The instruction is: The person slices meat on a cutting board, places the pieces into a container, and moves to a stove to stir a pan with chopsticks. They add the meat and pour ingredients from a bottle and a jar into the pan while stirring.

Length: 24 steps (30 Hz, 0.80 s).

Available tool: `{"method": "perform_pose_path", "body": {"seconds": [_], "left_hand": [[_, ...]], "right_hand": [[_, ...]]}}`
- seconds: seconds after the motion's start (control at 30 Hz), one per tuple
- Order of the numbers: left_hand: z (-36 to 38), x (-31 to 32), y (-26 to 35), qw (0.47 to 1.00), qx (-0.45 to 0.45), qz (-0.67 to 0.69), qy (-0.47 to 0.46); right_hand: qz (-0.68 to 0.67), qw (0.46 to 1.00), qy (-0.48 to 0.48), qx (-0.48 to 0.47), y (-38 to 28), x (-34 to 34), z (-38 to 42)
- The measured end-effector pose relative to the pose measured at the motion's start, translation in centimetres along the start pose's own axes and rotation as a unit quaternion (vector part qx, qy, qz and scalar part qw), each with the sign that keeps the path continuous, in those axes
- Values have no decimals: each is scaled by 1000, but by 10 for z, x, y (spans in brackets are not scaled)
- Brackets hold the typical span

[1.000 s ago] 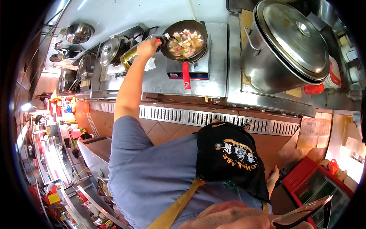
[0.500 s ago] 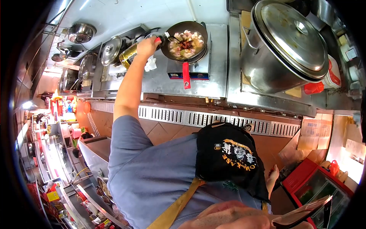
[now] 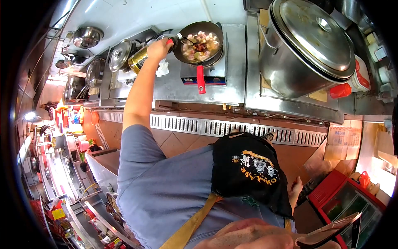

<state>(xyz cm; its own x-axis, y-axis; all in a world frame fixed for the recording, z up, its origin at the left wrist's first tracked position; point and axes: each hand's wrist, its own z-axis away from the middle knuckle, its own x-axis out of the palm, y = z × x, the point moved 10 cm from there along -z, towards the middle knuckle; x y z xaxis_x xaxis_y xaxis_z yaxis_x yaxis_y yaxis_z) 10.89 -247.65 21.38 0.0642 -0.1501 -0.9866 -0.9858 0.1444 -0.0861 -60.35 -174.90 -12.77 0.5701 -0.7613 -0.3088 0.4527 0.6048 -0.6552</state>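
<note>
My left hand (image 3: 158, 49) is closed around a bottle (image 3: 139, 60) with a yellow label, tilted so its neck reaches over the wok's left rim. A dark streak shows between the bottle mouth and the food. The dark wok (image 3: 181, 54) with a red handle (image 3: 200, 79) holds pale, pinkish chunks of food (image 3: 202, 36) in liquid, with a dark reddish-brown patch in the middle. It stands on a portable stove (image 3: 213, 74). My right hand (image 3: 296, 189) hangs low beside the black apron (image 3: 253, 174), fingers loosely extended, with nothing visible in it.
A large lidded steel stockpot (image 3: 286, 66) stands right of the stove on the metal counter (image 3: 232, 89). A red-capped container (image 3: 340, 90) is beside it. Crumpled white paper (image 3: 163, 68) and a pot lid (image 3: 120, 56) lie to the left. A floor drain grate (image 3: 226, 128) runs below.
The view has shifted slightly. My left hand keeps the bottle tilted over the wok, and the dark patch in the food looks a little different. My right hand stays low at my side.
</note>
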Motion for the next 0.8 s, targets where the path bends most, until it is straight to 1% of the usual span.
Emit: {"method": "perform_pose_path", "body": {"seconds": [0.17,0.3,0.33,0.4,0.43,0.47,0.5,0.53,0.57,0.6,0.63,0.67,0.7,0.73,0.77,0.8], "left_hand": [[2,-4,5,1000,-6,-5,0],[4,-2,3,1000,-25,-3,-6],[5,-3,0,999,-36,19,8],[4,6,-7,998,-47,41,18],[5,8,-18,990,-72,94,76],[9,6,-27,975,-96,146,134],[15,0,-26,963,-121,188,148],[24,-8,-23,938,-136,265,178],[35,-27,-13,924,-147,287,204],[47,-40,-6,910,-157,308,230],[59,-46,-5,869,-141,381,283],[77,-66,8,855,-111,386,329],[93,-62,26,795,-174,540,215],[109,-66,48,710,-217,634,219],[121,-72,74,689,-152,688,172],[135,-76,103,685,-115,707,130]], "right_hand": [[18,1000,8,19,9,-3,-7],[21,999,11,30,-4,6,14],[22,999,12,32,-8,8,15],[-72,993,-88,-28,-31,35,20],[-70,993,-86,-27,-38,42,19],[-80,994,-70,-32,-55,52,25],[-90,994,-54,-37,-72,62,29],[-76,991,-95,-58,-94,79,34],[-61,986,-137,-78,-116,98,40],[-48,984,-138,-98,-139,119,50],[-38,983,-136,-118,-164,139,60],[-1,965,-217,-149,-190,166,70],[-44,947,-244,-204,-222,192,85],[-2,924,-322,-205,-236,215,84],[71,898,-329,-283,-276,237,113],[69,857,-361,-362,-318,254,154]]}}
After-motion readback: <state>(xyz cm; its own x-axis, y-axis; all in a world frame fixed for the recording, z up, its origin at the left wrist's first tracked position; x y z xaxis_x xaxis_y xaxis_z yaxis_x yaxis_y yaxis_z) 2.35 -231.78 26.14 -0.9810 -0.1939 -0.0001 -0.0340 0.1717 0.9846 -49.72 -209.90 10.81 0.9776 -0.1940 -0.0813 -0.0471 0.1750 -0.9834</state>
